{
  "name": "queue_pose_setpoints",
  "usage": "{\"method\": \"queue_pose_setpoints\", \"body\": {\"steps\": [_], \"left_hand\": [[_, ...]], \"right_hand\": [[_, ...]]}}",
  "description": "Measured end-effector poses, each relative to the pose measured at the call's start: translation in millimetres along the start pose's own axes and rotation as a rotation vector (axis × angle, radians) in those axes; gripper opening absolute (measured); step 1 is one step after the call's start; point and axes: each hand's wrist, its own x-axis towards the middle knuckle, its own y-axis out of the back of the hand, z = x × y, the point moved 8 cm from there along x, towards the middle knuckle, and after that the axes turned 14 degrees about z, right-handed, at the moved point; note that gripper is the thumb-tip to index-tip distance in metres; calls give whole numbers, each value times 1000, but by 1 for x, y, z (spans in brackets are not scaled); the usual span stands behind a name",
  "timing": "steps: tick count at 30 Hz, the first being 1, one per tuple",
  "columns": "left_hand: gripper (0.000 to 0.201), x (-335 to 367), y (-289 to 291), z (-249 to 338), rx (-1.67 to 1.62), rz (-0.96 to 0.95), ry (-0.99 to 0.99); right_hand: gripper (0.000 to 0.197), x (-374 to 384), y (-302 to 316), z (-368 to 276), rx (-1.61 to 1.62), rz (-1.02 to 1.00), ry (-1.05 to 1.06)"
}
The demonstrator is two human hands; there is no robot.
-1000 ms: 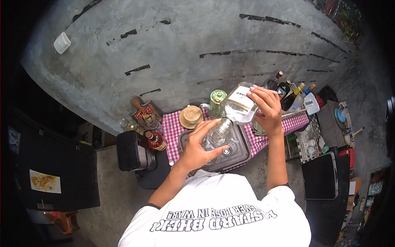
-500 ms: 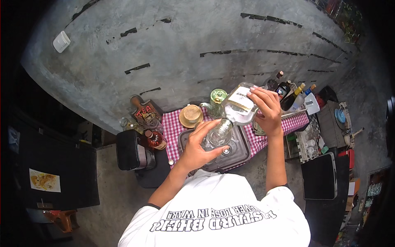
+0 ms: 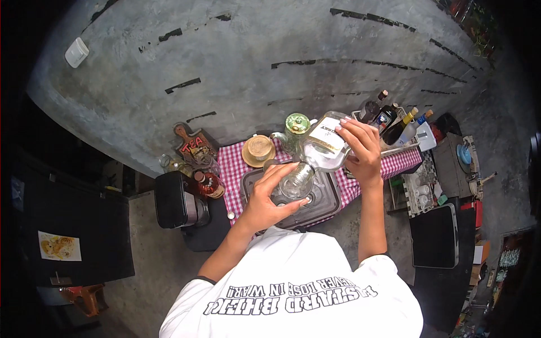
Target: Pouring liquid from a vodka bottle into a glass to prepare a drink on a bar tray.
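Note:
My right hand (image 3: 365,155) is wrapped round a clear, flat-sided glass bottle (image 3: 325,147) with a white label. The bottle tilts down to the left, its neck at the mouth of a clear glass (image 3: 295,186). My left hand (image 3: 262,204) grips that glass from the left, thumb and fingers spread around it. Whether liquid runs between them is too fine to make out. Under both hands lies a dark rectangular tray (image 3: 327,209) on a red-and-white checked cloth (image 3: 230,159). Just beyond the bottle stands a green-lidded glass teapot (image 3: 297,125).
A light brown cup (image 3: 260,147) sits on a saucer behind the tray. To the left are an amber bottle (image 3: 209,186), a black appliance (image 3: 173,203) and a painted wooden board (image 3: 194,143). Several bottles stand in a crate (image 3: 400,147) at right, against the grey wall (image 3: 248,67).
The whole view has shifted slightly. Both hands hold the bottle and glass much as before, with the bottle's neck still at the glass.

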Motion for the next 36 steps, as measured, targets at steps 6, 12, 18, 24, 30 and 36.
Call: {"method": "queue_pose_setpoints", "body": {"steps": [6, 12, 18, 24, 30, 36], "left_hand": [[70, -8, 2, -8, -4, -18, 1], [70, -13, 3, -10, -1, -28, 26], [69, -17, 7, -10, 14, -18, 15], [69, -17, 9, -10, -13, -1, 38], [70, -16, 9, -9, -29, 9, 32], [70, -14, 9, -8, -11, -6, 28]], "right_hand": [[57, -14, -3, -3, 9, -15, -55], [56, -24, -6, -5, -1, 2, -96], [54, -23, -9, -9, 17, 11, -92], [56, -22, -12, -10, 24, 19, -89], [56, -21, -13, -11, 21, 13, -92], [55, -20, -11, -10, 28, 31, -100]]}}
